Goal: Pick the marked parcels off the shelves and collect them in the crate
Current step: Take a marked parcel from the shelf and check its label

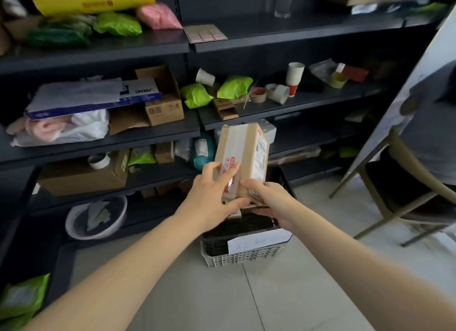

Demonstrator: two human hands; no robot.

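Observation:
I hold a brown cardboard parcel (pixel 243 158) with clear tape, a red sticker and a shipping label, tilted upright above the crate. My left hand (pixel 212 197) grips its lower left side, fingers over the red sticker. My right hand (pixel 269 200) grips its bottom right corner from below. The grey lattice crate (pixel 241 258) stands on the floor under my hands, holding dark parcels and a white envelope (pixel 259 242).
Dark shelves (pixel 148 138) ahead carry green bags (pixel 234 86), cardboard boxes (pixel 162 101), paper cups (pixel 294 77) and tape rolls. A white basin (pixel 96 219) sits on the bottom shelf. A wooden chair (pixel 404 195) and a seated person are at right. Pale floor tiles lie in front.

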